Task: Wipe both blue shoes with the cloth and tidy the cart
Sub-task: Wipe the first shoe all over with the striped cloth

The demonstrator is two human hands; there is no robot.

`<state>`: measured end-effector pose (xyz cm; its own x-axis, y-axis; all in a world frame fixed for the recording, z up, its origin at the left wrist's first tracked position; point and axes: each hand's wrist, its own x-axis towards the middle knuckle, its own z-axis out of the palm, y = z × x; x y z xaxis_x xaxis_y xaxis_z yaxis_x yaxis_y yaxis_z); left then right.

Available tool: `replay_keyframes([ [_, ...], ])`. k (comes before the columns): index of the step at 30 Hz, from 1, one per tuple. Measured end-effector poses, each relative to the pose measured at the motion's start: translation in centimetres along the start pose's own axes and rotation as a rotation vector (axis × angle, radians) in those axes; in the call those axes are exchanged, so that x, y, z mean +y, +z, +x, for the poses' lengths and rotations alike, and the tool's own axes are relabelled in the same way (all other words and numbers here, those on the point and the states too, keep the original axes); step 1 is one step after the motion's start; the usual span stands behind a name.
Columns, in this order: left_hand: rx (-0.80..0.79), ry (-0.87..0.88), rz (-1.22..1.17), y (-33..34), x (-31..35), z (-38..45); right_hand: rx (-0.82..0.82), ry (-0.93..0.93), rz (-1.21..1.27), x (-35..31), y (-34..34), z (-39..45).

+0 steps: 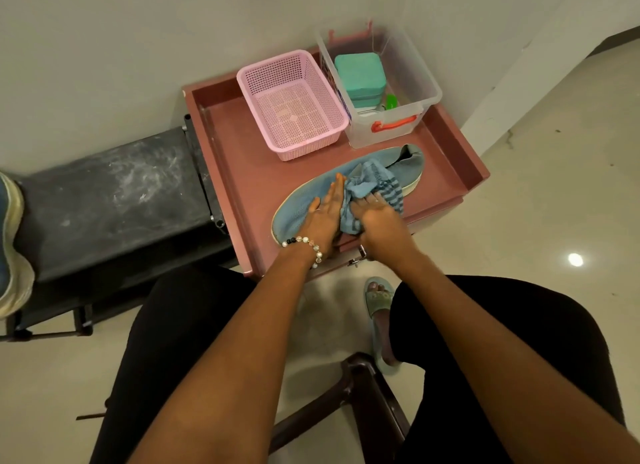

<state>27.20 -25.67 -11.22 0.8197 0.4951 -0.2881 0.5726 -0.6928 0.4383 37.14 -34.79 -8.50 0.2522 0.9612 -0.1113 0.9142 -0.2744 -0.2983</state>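
**Inspector:** Position of the blue shoe [349, 186]?

**Onlooker:** It lies lengthwise on the top tray of the pink cart [450, 159], toe towards the person, heel near the clear plastic box [408, 93]. A second blue shoe [8, 235] sits at the far left edge, on the dark bench [110, 200], well apart from the cart.

**Inspector:** The hands?

**Onlooker:** The left hand [323, 214], beaded bracelet [306, 244] at the wrist, rests flat on the shoe's toe end, fingers straight. The right hand [375, 218] grips the striped blue cloth [372, 186], fingers curled round it, bunched against the middle of the shoe.

**Inspector:** Other items on the cart?

**Onlooker:** A pink mesh basket [292, 103] stands behind the shoe, just beside the clear box. That box holds a teal container [360, 74] and a small green item I cannot identify.
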Motion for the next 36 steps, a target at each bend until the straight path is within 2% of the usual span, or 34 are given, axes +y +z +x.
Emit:
replay_keyframes([
  [2, -0.031, 0.01, 0.059, 0.0, 0.0, -0.1, -0.05, -0.038, -0.029, 2.3, -1.5, -0.2],
  [4, -0.038, 0.003, 0.067, 0.0, 0.1, -0.2, -0.011, -0.031, -0.192, 5.0, -2.3, 0.8],
  [6, -0.028, 0.005, 0.067, -0.1, 0.2, -0.3, 0.039, 0.035, -0.338, 6.3, -1.9, 1.6],
  [8, -0.032, 0.006, 0.08, -0.2, 0.2, -0.3, 0.085, 0.124, -0.328, 5.0, -0.6, 1.7],
  [11, -0.026, -0.012, 0.101, -0.1, 0.2, -0.2, 0.231, 0.175, -0.018, 1.7, 1.2, 0.7],
  [15, 0.008, 0.006, 0.35, -0.2, 0.5, 0.1, 0.058, 0.18, 0.446, 0.6, -1.0, -0.7],
  [17, -0.029, 0.015, 0.374, -0.2, 0.6, -0.3, 0.009, 0.362, 0.913, 1.2, -3.4, -1.7],
  [19, -0.031, -0.01, 0.273, -0.3, 0.9, -0.9, 0.076, 0.657, 1.371, 2.4, -5.5, -3.1],
  [21, -0.004, 0.001, 0.243, -0.2, 1.0, -1.4, 0.203, 0.901, 1.642, 4.0, -7.0, -4.7],
  [23, 0.021, 0.046, 0.302, -0.1, 0.9, -1.9, 0.37, 1.05, 1.799, 5.2, -7.7, -6.0],
  [25, 0.007, 0.105, 0.35, -0.2, 0.7, -2.5, 0.493, 1.119, 1.833, 5.9, -8.1, -7.0],
  [27, -0.032, 0.146, 0.356, -0.5, 0.5, -3.2, 0.545, 1.152, 1.829, 6.5, -8.1, -7.6],
  [30, -0.089, 0.124, 0.345, -1.5, 0.5, -4.2, 0.596, 1.124, 1.829, 7.1, -8.0, -7.9],
  [31, -0.064, 0.109, 0.339, -1.5, 0.4, -4.2, 0.63, 1.107, 1.835, 7.2, -7.9, -7.9],
  [32, 0.014, 0.107, 0.348, -1.5, 0.7, -4.1, 0.668, 1.087, 1.832, 7.4, -7.8, -7.8],
  [34, 0.269, 0.157, 0.443, -2.1, 1.9, -3.7, 0.752, 1.02, 1.811, 7.4, -7.9, -7.2],
  [36, 0.436, 0.27, 0.394, -2.4, 3.9, -2.7, 0.79, 0.976, 1.705, 7.2, -7.8, -6.1],
])
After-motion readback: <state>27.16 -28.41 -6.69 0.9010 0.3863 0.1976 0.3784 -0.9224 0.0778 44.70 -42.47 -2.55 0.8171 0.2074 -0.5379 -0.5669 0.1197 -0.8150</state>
